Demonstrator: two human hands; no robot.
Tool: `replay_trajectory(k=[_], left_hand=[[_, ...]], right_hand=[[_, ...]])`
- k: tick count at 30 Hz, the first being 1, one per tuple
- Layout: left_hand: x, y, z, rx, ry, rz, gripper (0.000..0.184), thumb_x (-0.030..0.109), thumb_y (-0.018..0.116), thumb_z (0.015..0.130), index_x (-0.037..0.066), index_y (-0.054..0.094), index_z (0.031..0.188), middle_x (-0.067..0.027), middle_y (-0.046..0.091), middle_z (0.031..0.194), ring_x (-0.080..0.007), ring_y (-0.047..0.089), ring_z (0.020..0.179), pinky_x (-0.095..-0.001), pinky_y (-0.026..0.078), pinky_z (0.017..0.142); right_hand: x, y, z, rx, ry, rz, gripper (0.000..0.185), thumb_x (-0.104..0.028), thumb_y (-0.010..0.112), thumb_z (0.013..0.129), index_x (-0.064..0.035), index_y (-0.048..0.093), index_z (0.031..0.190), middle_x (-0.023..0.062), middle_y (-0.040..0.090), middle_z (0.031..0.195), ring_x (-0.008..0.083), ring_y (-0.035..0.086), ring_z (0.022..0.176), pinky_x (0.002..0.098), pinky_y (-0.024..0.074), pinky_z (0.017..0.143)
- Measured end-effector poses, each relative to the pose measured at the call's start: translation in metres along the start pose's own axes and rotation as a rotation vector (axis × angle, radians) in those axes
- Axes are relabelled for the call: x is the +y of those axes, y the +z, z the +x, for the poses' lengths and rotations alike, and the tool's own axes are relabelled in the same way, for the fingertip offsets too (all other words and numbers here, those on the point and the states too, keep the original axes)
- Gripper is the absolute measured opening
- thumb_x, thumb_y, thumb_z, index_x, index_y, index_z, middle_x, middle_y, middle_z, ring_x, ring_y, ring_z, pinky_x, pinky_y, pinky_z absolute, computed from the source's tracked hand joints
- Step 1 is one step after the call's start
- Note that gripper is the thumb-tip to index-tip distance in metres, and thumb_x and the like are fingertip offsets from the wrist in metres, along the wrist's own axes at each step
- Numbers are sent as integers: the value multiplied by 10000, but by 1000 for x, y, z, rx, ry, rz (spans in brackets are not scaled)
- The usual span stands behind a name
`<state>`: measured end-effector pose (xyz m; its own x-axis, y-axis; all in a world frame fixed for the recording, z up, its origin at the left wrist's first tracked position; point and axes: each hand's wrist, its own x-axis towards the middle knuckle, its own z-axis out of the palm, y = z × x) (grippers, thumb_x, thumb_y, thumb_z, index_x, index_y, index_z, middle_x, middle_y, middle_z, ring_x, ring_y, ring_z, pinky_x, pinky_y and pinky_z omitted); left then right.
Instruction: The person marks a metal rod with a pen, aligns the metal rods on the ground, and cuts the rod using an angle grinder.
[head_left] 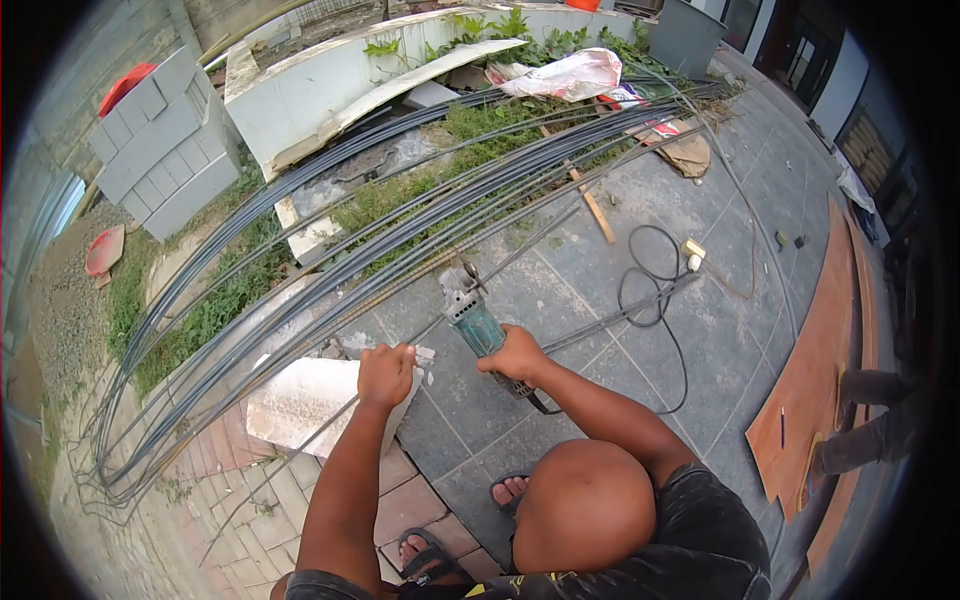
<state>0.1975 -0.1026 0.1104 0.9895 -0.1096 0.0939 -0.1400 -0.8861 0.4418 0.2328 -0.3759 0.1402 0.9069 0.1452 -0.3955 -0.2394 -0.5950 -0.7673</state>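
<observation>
My right hand [515, 358] is wrapped round the body of a teal angle grinder [474, 325]. The grinder's disc end points away from me, beside a bundle of long steel rods [400, 245]. My left hand [387, 376] is closed in a fist round a single thin steel rod [325, 428]. That rod runs from the lower-left paving up past the grinder's head. Whether the disc touches the rod I cannot tell. Under my left hand lies a white, chipped block [305, 395].
A black power cable [683, 375] loops over the grey tiles to a plug and socket [694, 250]. A wooden strip [592, 205] lies near the rods. Brown boards [800, 400] lie at right, where another person's legs [865, 445] show. Grey blocks [165, 140] are stacked at left.
</observation>
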Motion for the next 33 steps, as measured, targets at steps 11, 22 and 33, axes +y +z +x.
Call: replay_trajectory(k=[11, 22, 33], left_hand=[[-4, 6, 1, 48, 19, -3, 439, 380, 449, 1067, 165, 719, 796, -98, 622, 737, -304, 608, 835, -431, 417, 880], [-1, 3, 0, 44, 18, 5, 431, 371, 452, 1064, 162, 721, 800, -104, 634, 751, -306, 613, 843, -431, 417, 886], [5, -4, 0, -1, -1, -11, 408, 351, 456, 1057, 134, 709, 822, -124, 662, 783, -304, 620, 876, -445, 406, 874]], right_hand=[[5, 1, 3, 1, 2, 1, 1001, -336, 873, 569, 166, 528, 1363, 318, 662, 1248, 356, 685, 1142, 360, 539, 968], [5, 1, 5, -9, -5, -2, 987, -334, 874, 561, 161, 542, 1349, 315, 669, 1233, 359, 687, 1134, 364, 539, 967], [4, 0, 3, -3, -8, -1, 986, -334, 871, 566, 169, 538, 1345, 316, 674, 1218, 357, 692, 1118, 360, 539, 959]])
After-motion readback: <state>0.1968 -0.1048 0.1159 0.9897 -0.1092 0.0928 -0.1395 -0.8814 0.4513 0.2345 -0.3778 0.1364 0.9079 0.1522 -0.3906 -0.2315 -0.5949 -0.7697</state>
